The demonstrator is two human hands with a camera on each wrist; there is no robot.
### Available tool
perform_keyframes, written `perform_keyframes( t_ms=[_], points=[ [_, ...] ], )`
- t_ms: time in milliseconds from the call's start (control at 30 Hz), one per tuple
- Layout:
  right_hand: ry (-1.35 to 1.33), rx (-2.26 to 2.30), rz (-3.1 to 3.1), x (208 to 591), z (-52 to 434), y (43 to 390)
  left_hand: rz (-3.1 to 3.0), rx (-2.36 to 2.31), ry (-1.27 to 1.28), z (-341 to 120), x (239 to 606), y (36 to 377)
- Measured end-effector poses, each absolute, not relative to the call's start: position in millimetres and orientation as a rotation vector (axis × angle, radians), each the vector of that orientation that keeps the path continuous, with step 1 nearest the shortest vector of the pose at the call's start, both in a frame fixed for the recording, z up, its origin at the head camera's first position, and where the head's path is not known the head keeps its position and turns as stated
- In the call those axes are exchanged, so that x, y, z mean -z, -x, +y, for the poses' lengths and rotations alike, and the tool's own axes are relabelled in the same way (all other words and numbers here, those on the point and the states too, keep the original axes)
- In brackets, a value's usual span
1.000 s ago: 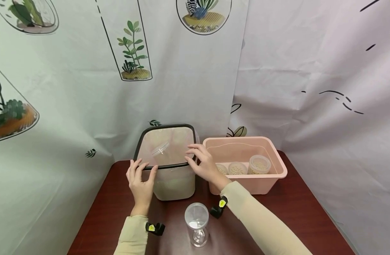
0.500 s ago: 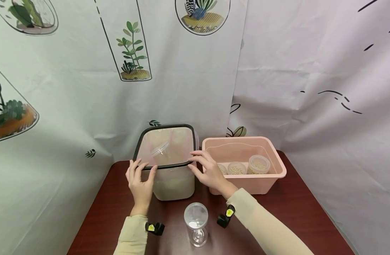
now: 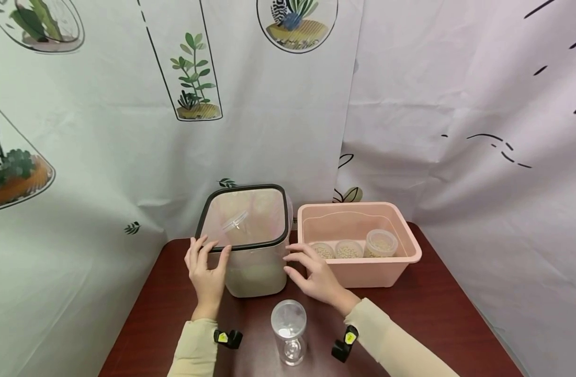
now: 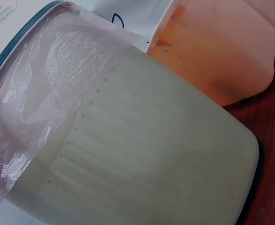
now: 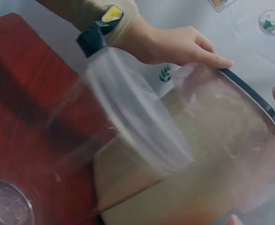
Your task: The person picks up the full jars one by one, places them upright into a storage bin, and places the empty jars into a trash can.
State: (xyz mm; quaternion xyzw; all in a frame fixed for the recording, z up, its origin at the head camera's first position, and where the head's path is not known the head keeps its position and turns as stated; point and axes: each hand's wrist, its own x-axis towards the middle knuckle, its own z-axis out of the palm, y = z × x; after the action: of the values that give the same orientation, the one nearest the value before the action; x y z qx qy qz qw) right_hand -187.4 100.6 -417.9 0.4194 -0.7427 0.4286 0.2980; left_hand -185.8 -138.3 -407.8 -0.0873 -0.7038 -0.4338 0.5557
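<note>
My left hand grips the near-left corner of the lined bin, fingers curled over its black rim. My right hand hangs loose just off the bin's right wall — fingers spread, holding nothing, perhaps brushing it. The bin stands upright, directly ahead. The clear jar stands nearer me on the bench, between my wrists; the pink tub sits right.

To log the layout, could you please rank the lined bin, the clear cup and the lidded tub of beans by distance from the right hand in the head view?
1. Lined bin, just left of the right hand.
2. Clear cup, in front, lower left.
3. Lidded tub of beans, in the pink basket, upper right.
</note>
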Motion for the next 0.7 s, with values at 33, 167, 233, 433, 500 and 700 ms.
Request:
perform_keyframes(
  t_ms=[33, 167, 233, 433, 500, 700],
  points=[
    [-1.118, -1.137, -1.976, 419.4, 100.7, 185.6, -1.662, 1.025, 0.205, -138.4, 407.9, 185.8],
    [-1.138, -1.133, -1.969, 426.4, 101.4, 177.2, -1.658, 1.030, 0.205, -138.3, 407.8, 185.9],
    [-1.145, -1.134, -1.969, 430.0, 102.2, 172.8, -1.656, 1.032, 0.206, -137.8, 407.3, 185.8],
    [-1.158, -1.145, -1.985, 438.0, 105.5, 161.7, -1.659, 1.022, 0.206, -139.9, 411.2, 188.3],
    [-1.168, -1.153, -1.985, 440.0, 106.6, 158.2, -1.666, 1.017, 0.205, -143.6, 417.7, 192.7],
    [-1.237, -1.134, -1.964, 446.8, 108.0, 149.2, -1.688, 1.015, 0.210, -155.7, 437.3, 206.1]
  ],
)
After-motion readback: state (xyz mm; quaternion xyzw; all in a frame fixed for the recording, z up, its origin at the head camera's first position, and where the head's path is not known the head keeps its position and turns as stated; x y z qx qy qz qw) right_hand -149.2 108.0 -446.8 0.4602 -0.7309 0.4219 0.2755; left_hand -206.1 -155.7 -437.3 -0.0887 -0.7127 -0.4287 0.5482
